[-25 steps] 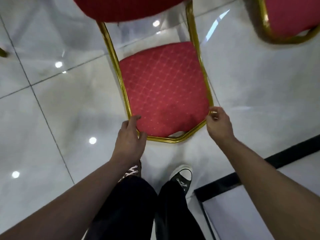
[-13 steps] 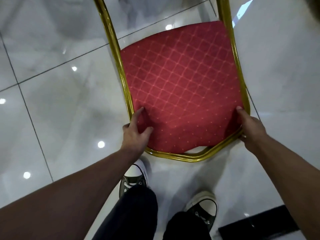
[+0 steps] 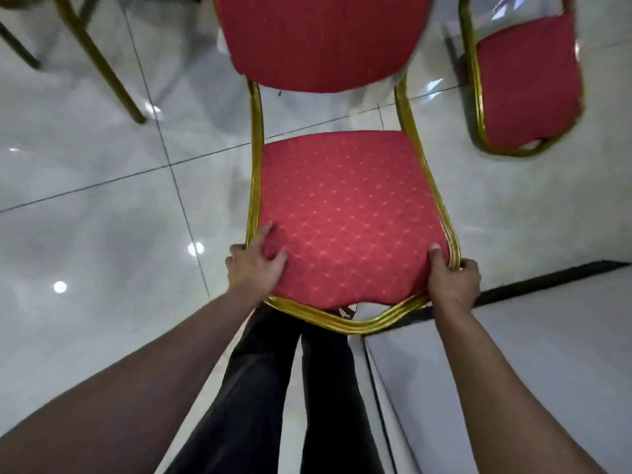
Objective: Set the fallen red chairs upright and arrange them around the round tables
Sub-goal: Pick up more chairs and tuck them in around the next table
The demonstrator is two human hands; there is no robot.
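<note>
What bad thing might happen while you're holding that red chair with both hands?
The left hand and right hand grip only the front corners of the red chair, so it might tip or slip. Fingers curled round the gold frame could get pinched. A second chair sits close on the right, and swinging this one sideways may knock it. The shiny floor might also let the legs slide.

Bare forearms, black trousers.
</note>
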